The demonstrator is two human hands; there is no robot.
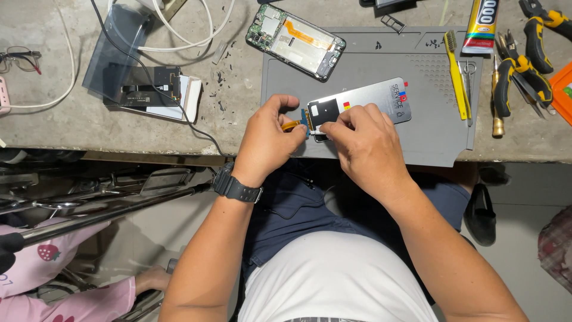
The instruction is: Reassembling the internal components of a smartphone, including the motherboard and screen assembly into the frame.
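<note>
Two hands pinch a replacement phone screen (361, 102) at the gray mat's (429, 137) near edge.
Left hand (265, 140) grips the orange flex cable (291, 124), right hand (363, 143) the panel's corner; thin, brittle, best held by edges.

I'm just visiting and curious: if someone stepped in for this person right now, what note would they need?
Left hand: pinches the orange flex cable at the end of the replacement screen panel.
Right hand: fingers press on the panel's near edge, steadying it over the grey work mat.
The opened phone body lies apart at the mat's top left corner, circuit side up.
Glue tube, yellow brush and pliers lie to the right.
Done: phone opened. Left: panel is not yet on the phone.
</note>
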